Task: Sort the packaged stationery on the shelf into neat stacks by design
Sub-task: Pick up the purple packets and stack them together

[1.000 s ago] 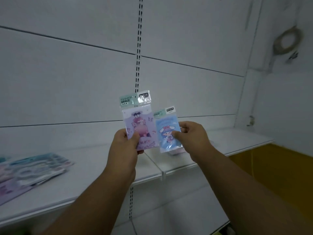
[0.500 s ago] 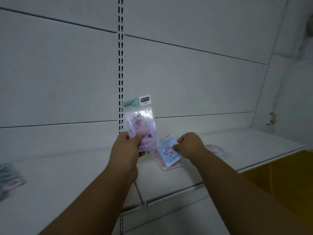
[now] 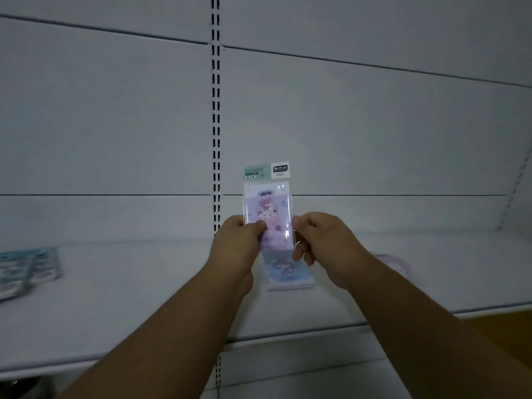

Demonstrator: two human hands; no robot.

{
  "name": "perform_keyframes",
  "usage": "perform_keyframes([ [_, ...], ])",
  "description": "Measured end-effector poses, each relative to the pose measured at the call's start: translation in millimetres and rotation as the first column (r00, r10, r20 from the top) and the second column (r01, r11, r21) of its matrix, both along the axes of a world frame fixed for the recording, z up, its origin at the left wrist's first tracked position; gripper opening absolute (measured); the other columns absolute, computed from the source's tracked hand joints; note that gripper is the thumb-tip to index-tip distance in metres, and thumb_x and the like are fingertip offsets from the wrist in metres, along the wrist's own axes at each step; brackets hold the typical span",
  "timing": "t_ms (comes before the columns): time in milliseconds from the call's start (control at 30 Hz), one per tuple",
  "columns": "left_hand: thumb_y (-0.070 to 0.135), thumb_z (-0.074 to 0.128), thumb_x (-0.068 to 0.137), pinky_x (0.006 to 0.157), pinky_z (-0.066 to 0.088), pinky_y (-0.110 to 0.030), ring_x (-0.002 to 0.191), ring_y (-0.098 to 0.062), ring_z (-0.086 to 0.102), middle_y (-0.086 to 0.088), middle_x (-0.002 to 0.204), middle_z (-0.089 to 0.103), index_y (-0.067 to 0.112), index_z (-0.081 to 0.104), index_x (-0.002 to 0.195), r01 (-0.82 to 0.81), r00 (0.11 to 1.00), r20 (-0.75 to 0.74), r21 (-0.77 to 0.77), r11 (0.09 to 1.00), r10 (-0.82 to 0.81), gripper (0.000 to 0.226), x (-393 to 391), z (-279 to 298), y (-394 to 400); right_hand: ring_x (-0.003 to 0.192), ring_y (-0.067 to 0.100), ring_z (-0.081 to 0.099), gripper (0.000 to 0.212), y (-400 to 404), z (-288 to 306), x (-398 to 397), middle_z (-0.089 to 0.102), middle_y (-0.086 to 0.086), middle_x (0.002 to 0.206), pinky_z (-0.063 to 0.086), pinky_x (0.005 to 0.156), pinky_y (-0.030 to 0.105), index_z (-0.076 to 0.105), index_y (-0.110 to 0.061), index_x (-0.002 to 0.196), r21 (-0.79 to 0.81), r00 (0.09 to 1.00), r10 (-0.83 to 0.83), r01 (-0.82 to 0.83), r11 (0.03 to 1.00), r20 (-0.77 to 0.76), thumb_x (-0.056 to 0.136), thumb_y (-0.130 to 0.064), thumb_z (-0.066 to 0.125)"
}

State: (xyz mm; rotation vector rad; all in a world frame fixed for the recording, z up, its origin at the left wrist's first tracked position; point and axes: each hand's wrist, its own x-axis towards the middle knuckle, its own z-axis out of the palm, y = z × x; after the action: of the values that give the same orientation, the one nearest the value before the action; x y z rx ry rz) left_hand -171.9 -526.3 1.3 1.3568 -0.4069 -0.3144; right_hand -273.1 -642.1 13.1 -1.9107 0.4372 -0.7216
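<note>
Both hands, left point(image 3: 240, 240) and right point(image 3: 319, 237), pinch an upright purple packet point(image 3: 267, 208) between them above the shelf point(image 3: 144, 283).

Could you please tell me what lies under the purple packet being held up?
A blue packet lies flat on the shelf below the purple packet; its top end is covered.

Head-worn camera looks forward and slightly down, close at the shelf point(image 3: 144, 298)
</note>
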Motion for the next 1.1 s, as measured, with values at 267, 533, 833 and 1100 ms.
perform_keyframes([
  [267, 0.02, 0.062, 0.088, 0.068, 0.058, -0.037, 0.073, -0.025, 0.071, -0.009, 0.075, 0.074, 0.006, 0.066, 0.092, 0.078, 0.995, -0.073, 0.108, 0.991, -0.07, 0.015, 11.8, 11.2, -21.5, 0.05, 0.013, 0.058, 0.014, -21.9, 4.7, -19.8, 0.069, 0.014, 0.069, 0.05, 0.051, 0.027, 0.068, -0.007, 0.08, 0.038, 0.991, 0.025, -0.02, 0.999, -0.128, 0.087, -0.019, 0.069],
  [533, 0.0, 0.064, 0.072, 0.06, 0.05, -0.033, 0.076, -0.028, 0.065, -0.014, 0.078, 0.067, 0.007, 0.054, 0.067, -0.19, 0.932, 0.36, 0.593, 0.782, -0.046, 0.013, 43.0, -4.0, -55.1, 0.041, 0.01, 0.058, 0.031, -38.7, -20.1, -0.7, 0.07, 0.003, 0.053, 0.045, 0.045, 0.022, 0.071, -0.008, 0.067, -0.277, 0.863, -0.248, 0.133, 0.952, -0.44, 0.077, -0.037, 0.076],
  [833, 0.031, 0.078, 0.072, 0.072, 0.048, -0.033, 0.093, -0.026, 0.059, -0.008, 0.111, 0.059, 0.014, 0.045, 0.115, -0.367, 0.835, 0.547, 0.636, 0.679, -0.061, 0.057, 59.4, -22.7, -49.7, 0.084, 0.014, 0.059, 0.029, -9.6, -15.0, 18.2, 0.063, -0.003, 0.098, 0.043, 0.071, 0.022, 0.061, -0.021, 0.103, -0.663, 0.915, -0.349, 0.135, 0.737, -0.201, 0.083, -0.042, 0.067],
  [1100, 0.044, 0.065, 0.081, 0.079, 0.052, -0.032, 0.092, -0.017, 0.061, -0.001, 0.113, 0.061, 0.022, 0.051, 0.119, -0.494, 0.681, 0.722, 0.577, 0.651, -0.124, 0.046, 84.7, -26.3, 64.8, 0.103, 0.021, 0.053, 0.04, 97.2, 30.3, 68.6, 0.054, 0.003, 0.113, 0.046, 0.083, 0.032, 0.054, -0.018, 0.12, -0.781, 0.991, -0.135, 0.098, 0.616, 0.018, 0.087, -0.038, 0.062],
])
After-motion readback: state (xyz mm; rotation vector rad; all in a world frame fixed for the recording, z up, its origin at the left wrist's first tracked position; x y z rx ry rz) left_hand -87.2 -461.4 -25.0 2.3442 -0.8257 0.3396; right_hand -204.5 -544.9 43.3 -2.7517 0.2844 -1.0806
